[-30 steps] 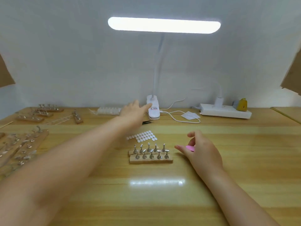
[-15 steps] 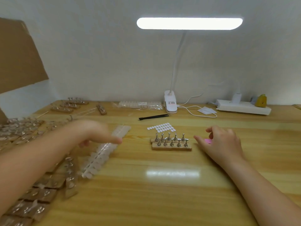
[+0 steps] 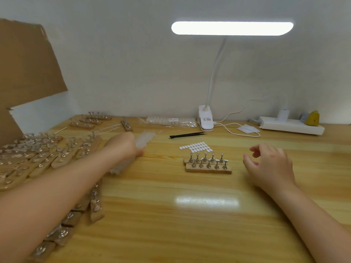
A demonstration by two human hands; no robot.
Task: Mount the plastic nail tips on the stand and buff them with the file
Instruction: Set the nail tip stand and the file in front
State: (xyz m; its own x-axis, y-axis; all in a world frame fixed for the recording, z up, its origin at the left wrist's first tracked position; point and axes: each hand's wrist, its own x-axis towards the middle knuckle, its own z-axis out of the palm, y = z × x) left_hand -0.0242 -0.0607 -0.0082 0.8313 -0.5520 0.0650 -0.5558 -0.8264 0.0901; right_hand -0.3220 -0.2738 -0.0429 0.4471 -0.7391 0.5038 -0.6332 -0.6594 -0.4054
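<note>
Forearms reach in from the bottom corners over the wooden table [image 3: 190,234]. Nearest, the right hand [image 3: 271,168] hovers with fingers loosely curled and gripping nothing, a sliver of something pink [image 3: 255,163] showing beneath it, too hidden to identify. Just left of it sit the stands [image 3: 208,165], two wooden bars with metal pegs. Farther left, the left hand [image 3: 126,147] grips a blurred strip of clear nail tips [image 3: 143,140]; its fingers cannot be made out. Beyond lie white stickers [image 3: 195,146] and black tweezers [image 3: 187,134].
</note>
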